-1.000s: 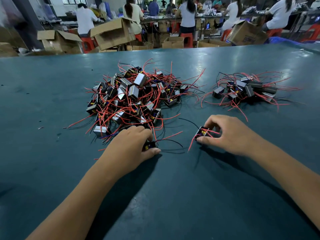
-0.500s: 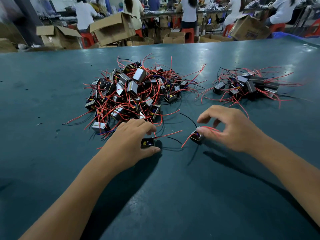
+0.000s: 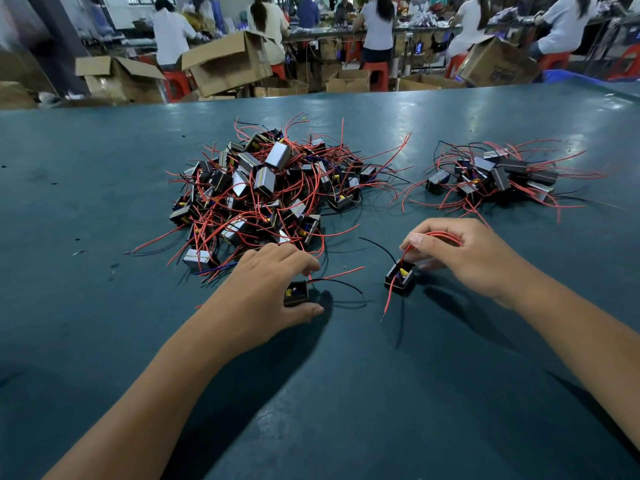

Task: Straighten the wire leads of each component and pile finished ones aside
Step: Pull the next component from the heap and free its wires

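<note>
Red leads are pinched by the right hand, up and rightward from its component. A second component is gripped by the left hand. The finished pile lies beyond, nearer the right.

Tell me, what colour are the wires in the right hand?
Red. The right hand pinches red wire leads; the head view shows it.

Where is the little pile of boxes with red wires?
In the head view, the smaller pile lies on the green table, far right, beyond the right hand and beside the bigger pile.
</note>
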Demonstrator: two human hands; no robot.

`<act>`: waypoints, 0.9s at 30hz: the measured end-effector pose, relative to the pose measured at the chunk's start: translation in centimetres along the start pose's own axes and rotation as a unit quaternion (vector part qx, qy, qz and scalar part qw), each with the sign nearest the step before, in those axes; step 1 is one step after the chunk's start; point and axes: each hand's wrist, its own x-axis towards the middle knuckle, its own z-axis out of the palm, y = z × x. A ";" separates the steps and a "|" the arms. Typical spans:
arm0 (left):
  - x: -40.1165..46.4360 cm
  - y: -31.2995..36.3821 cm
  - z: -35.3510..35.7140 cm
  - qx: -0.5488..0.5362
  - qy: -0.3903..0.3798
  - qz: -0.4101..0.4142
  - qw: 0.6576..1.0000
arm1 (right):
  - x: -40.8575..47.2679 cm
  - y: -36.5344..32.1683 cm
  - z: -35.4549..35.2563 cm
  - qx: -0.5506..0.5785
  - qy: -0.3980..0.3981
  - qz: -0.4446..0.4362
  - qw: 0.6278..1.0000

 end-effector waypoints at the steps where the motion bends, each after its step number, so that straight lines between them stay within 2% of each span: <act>1: 0.0 0.2 -0.1 -0.001 0.003 0.005 1.000 | -0.1 -0.2 0.1 0.003 -0.005 0.003 1.000; 4: -0.1 0.7 -0.3 -0.007 0.014 0.024 1.000 | -0.6 -1.4 0.2 -0.044 -0.019 -0.007 0.999; 9: -0.3 1.4 -0.4 -0.016 0.003 0.036 0.999 | -1.9 -3.5 0.2 -0.115 -0.100 -0.015 0.988; 15: -0.3 3.4 0.1 -0.059 0.023 0.049 0.997 | -2.7 -5.0 0.6 -0.002 -0.141 0.025 0.990; 20: -0.6 4.5 0.2 -0.077 0.070 0.071 0.992 | -3.0 -5.0 1.7 0.024 -0.100 0.061 0.993; 22: -0.8 4.6 0.0 -0.080 0.047 0.065 0.994 | -3.1 -5.1 1.9 0.028 -0.104 0.065 0.992; 27: -0.8 5.0 1.0 -0.039 -0.010 0.062 0.997 | -3.3 -5.5 1.4 0.043 -0.183 0.054 0.981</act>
